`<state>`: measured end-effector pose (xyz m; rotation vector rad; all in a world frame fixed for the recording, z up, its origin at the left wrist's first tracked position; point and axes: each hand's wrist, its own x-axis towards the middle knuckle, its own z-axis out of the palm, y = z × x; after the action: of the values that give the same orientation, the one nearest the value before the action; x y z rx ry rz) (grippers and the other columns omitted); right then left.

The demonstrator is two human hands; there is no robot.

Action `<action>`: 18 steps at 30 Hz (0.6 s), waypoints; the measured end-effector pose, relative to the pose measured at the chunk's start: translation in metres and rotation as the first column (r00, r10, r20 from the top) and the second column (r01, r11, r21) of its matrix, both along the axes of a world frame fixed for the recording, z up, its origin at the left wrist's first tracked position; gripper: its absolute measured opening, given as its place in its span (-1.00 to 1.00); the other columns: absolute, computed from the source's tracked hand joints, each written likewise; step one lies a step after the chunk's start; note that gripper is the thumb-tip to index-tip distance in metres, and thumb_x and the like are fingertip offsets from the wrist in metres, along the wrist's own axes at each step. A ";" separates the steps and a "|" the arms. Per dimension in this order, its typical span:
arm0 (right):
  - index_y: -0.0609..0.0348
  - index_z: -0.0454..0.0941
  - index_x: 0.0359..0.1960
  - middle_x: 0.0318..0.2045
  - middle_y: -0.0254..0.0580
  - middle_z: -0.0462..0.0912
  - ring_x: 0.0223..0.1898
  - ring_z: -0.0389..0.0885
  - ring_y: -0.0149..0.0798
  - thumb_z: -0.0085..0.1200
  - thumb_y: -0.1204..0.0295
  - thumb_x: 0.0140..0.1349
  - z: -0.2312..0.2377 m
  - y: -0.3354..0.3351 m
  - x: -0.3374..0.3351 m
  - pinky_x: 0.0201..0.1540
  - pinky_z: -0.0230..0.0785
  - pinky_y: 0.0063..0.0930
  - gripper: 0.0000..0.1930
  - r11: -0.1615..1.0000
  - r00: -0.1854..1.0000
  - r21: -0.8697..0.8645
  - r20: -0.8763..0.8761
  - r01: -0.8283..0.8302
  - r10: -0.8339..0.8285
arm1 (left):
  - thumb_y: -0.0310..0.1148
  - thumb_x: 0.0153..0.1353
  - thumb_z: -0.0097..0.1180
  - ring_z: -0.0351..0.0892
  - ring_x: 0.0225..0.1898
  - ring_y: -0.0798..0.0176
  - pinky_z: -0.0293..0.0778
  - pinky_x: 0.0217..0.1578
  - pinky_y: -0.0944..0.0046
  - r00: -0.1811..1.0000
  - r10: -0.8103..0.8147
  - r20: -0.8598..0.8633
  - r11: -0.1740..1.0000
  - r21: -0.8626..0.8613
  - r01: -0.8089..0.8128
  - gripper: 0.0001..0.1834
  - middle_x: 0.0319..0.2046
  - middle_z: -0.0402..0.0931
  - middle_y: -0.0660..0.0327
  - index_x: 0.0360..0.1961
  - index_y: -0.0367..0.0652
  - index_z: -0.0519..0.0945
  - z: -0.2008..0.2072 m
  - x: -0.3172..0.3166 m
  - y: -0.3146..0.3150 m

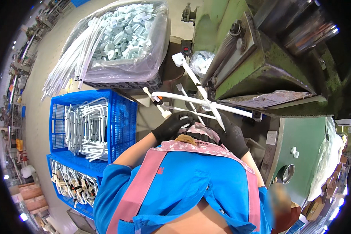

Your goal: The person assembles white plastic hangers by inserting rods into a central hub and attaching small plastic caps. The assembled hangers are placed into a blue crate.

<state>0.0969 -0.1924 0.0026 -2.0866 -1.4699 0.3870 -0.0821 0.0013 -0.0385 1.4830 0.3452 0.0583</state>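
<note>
My left hand [174, 126], in a black glove, is closed with a bit of something white showing between its fingers, close to my apron. In a dark glove too, my right hand [233, 134] is closed around the lower end of a white metal bar [199, 85]; its fingertips are partly hidden. That bar has a flat, squarish head and crosses a bent white tube [183, 95] under the green press [257, 78]. Just above my left hand lies a thin rod with cream end pieces [156, 102] and a black and orange part.
At the far left, a plastic-lined crate [160, 82] holds many pale plastic parts, with long white tubes [72, 58] across it. Blue baskets [123, 128] of bent white tubes stand to my left. On the right, a green table [300, 136] carries a round metal dish [288, 174].
</note>
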 end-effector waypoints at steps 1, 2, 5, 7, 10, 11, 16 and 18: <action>0.11 0.28 0.18 -0.38 0.15 0.62 -0.38 0.61 0.15 0.11 0.36 0.17 0.001 0.000 -0.001 -0.38 0.46 -0.10 -0.48 0.999 1.000 0.034 0.012 -0.008 0.008 | -0.22 0.34 -0.05 0.52 -0.20 0.36 0.45 -0.17 0.37 0.996 0.085 0.040 0.938 -0.341 -0.067 -0.67 -0.23 0.54 0.24 -0.02 -0.22 0.50 -0.003 -0.002 -0.001; 0.11 0.28 0.18 -0.39 0.13 0.62 -0.40 0.62 0.12 0.10 0.33 0.19 0.001 0.000 -0.001 -0.40 0.46 -0.12 -0.49 1.000 1.000 0.010 0.019 0.000 0.000 | -0.19 0.34 -0.07 0.53 -0.21 0.34 0.47 -0.19 0.35 0.984 0.142 0.106 0.735 -0.677 -0.033 -0.67 -0.24 0.55 0.22 -0.05 -0.22 0.50 -0.010 0.000 0.001; 0.10 0.28 0.19 -0.41 0.12 0.62 -0.42 0.62 0.11 0.08 0.31 0.20 0.001 0.001 -0.002 -0.42 0.45 -0.13 -0.49 1.000 0.999 -0.002 0.047 0.003 -0.003 | 0.02 0.30 -0.06 0.56 -0.15 0.15 0.53 -0.22 0.20 0.935 0.337 0.110 0.365 -0.931 -0.022 -0.52 -0.18 0.54 0.10 -0.06 -0.21 0.48 -0.015 0.010 0.005; 0.09 0.27 0.20 -0.43 0.10 0.62 -0.43 0.62 0.11 0.07 0.29 0.21 -0.001 -0.001 0.000 -0.43 0.45 -0.13 -0.48 0.999 0.998 -0.048 0.068 0.009 -0.006 | 0.10 0.26 -0.04 0.57 -0.13 0.12 0.52 -0.21 0.17 0.925 0.373 0.078 0.332 -0.942 -0.055 -0.39 -0.10 0.52 0.06 0.05 -0.25 0.43 0.044 0.017 0.001; 0.07 0.26 0.21 -0.45 0.09 0.62 -0.45 0.61 0.10 0.06 0.27 0.21 0.000 -0.003 0.001 -0.44 0.44 -0.12 -0.47 0.997 0.997 -0.073 0.078 0.014 -0.008 | -0.24 0.21 0.03 0.49 0.00 0.11 0.45 -0.05 0.21 0.904 0.365 0.222 0.466 -0.885 0.030 -0.53 0.00 0.45 0.09 0.12 -0.18 0.37 0.064 0.021 -0.006; 0.06 0.26 0.21 -0.45 0.08 0.62 -0.45 0.61 0.10 0.06 0.27 0.21 0.000 -0.003 0.000 -0.44 0.44 -0.11 -0.47 0.997 0.997 -0.075 0.075 0.018 -0.013 | -0.36 0.16 0.07 0.49 -0.01 0.13 0.44 -0.03 0.24 0.914 0.343 0.216 0.545 -0.838 -0.007 -0.53 0.01 0.44 0.11 0.13 -0.15 0.35 0.066 0.023 -0.006; 0.03 0.27 0.23 -0.25 0.17 0.60 -0.27 0.59 0.19 0.04 0.43 0.12 0.006 -0.003 -0.002 -0.29 0.43 -0.07 -0.43 0.985 0.999 -0.166 0.001 0.049 -0.050 | -0.56 0.05 0.16 0.44 -0.08 0.05 0.38 -0.08 0.16 0.951 0.209 0.228 0.922 0.278 -0.270 -0.46 -0.11 0.37 0.08 0.07 -0.21 0.26 0.057 0.043 -0.010; 0.02 0.24 0.24 -0.38 0.08 0.61 -0.39 0.60 0.12 0.03 0.35 0.17 0.001 -0.003 -0.002 -0.39 0.44 -0.09 -0.45 0.994 0.998 -0.102 0.053 0.028 -0.023 | -0.50 0.03 0.21 0.41 -0.11 -0.19 0.35 -0.08 0.01 0.847 0.081 0.525 0.581 0.666 -0.468 -0.39 -0.13 0.36 -0.09 0.12 -0.25 0.24 0.046 0.056 -0.013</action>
<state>0.0947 -0.1956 0.0040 -2.2091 -1.4802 0.4093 -0.0266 -0.0117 0.0076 2.2045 0.1725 0.9174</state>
